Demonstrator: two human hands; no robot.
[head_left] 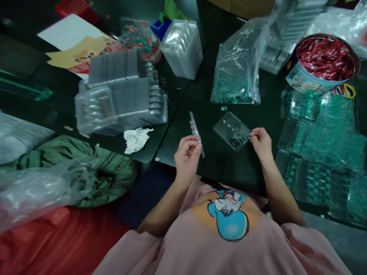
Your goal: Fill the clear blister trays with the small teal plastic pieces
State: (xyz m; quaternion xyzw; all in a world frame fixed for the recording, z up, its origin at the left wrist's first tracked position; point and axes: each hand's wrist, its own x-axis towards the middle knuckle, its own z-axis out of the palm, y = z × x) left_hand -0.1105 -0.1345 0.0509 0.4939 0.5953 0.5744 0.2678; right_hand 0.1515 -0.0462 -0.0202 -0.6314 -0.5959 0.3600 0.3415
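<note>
The left hand [187,154] pinches a thin clear piece [193,126] (seen nearly edge-on) above the bench [197,95]. The right hand [262,145] grips the right corner of a clear tray [223,134], between both hands. Just beyond the tray stands a plastic bag [236,68] with green bits inside. Farther out, stacked clear trays [129,97] sit left, green-filled trays [323,137] right, below a tin [308,78] of red packets [323,57].
</note>
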